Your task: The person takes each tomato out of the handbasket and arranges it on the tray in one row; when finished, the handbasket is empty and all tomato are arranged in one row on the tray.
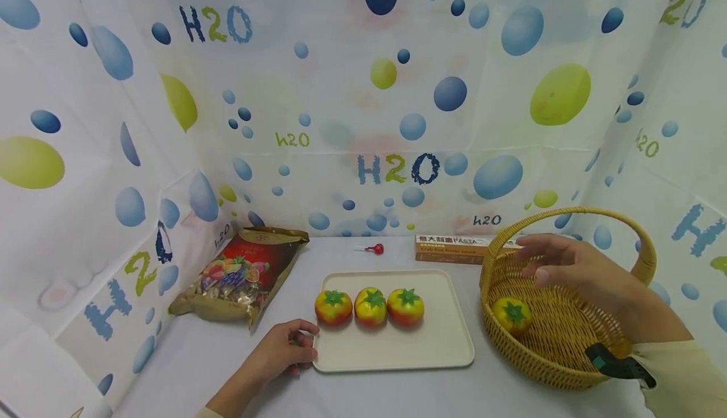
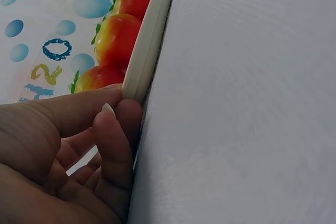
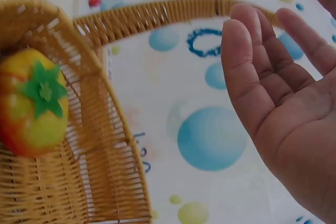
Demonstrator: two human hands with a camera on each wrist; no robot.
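Note:
My left hand (image 1: 284, 348) rests at the left edge of a cream tray (image 1: 392, 352), its loosely bent fingers touching the rim. Three yellow-red toy tomatoes (image 1: 371, 307) with green leafy tops stand in a row on the tray; the left wrist view shows these tomatoes (image 2: 118, 40) beyond the rim (image 2: 149, 40). My right hand (image 1: 585, 273) hovers over the wicker basket (image 1: 556, 367), near its arched handle, and holds nothing. Another toy tomato (image 1: 512, 316) lies inside the basket, at its left. The right wrist view shows my right palm (image 3: 294, 108) with relaxed fingers, apart from that tomato (image 3: 34, 103).
A red-and-gold fruit-printed bag (image 1: 244, 273) lies at the back left. Behind the tray is a small red object with a pale stick (image 1: 375, 249). A pasta box (image 1: 449, 249) lies at the back, partly behind the basket. A patterned curtain (image 1: 341, 89) surrounds the table.

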